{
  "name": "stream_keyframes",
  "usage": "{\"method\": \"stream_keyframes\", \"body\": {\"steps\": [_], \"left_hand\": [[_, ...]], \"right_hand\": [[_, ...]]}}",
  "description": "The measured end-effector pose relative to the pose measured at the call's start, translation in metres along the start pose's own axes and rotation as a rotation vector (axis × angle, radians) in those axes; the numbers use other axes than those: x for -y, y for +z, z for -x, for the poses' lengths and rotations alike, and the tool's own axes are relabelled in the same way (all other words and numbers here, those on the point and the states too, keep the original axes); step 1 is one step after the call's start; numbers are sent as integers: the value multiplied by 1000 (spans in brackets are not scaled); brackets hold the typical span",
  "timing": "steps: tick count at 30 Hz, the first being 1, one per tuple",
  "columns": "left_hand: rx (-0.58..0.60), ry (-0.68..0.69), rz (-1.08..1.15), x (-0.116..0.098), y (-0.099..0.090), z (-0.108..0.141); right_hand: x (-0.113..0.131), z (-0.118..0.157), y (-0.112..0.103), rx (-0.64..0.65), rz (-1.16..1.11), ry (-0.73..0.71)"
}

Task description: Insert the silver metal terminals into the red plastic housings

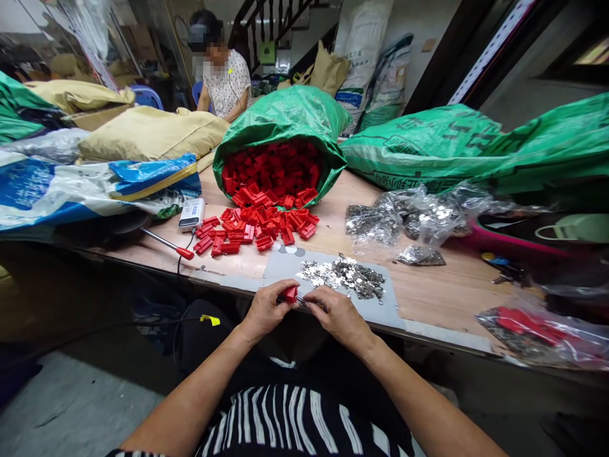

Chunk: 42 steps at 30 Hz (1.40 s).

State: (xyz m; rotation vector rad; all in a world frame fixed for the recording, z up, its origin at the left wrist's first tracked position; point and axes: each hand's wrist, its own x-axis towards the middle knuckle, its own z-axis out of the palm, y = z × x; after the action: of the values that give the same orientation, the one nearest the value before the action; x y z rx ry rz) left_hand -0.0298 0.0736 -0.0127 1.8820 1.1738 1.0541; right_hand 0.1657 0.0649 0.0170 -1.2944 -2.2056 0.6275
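At the table's front edge, my left hand (267, 312) is closed on a small red plastic part (290, 294). Close beside it, my right hand (337, 312) pinches a thin, dark metal piece (301, 300) whose tip meets the red part; its exact kind is too small to make out. Just beyond my hands, a heap of small shiny metal pieces (342, 277) lies on a grey mat (392, 306). Farther back, many loose red plastic parts (247, 230) spill from the mouth of a green woven sack (290, 108).
A white power bank (191, 214) with a cable and a red-tipped metal lever (166, 244) are at left. Clear bags of metal pieces (375, 222) lie at right, near another green sack (428, 146). Across the table sits a person (226, 82).
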Motion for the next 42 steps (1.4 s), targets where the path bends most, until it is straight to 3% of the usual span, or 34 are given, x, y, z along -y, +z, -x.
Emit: {"method": "stream_keyframes", "body": {"steps": [7,16,24,28,33,37,42], "left_hand": [[-21,4,-9,-2,3,0],[-102,-28,-41,-3,10,4],[-58,-10,117,5,6,3],[-75,-29,177,2,7,4],[-129,-67,313,-12,8,10],[-154,-68,233,-17,5,14],[-132,-36,104,-9,4,11]], "right_hand": [[-2,0,3,2,37,-18],[12,2,18,-34,125,60],[2,-1,-1,-13,-130,80],[0,8,-6,-15,-91,4],[4,18,-9,22,-71,75],[11,17,-10,98,-118,116],[10,8,-5,-7,-36,48]]}}
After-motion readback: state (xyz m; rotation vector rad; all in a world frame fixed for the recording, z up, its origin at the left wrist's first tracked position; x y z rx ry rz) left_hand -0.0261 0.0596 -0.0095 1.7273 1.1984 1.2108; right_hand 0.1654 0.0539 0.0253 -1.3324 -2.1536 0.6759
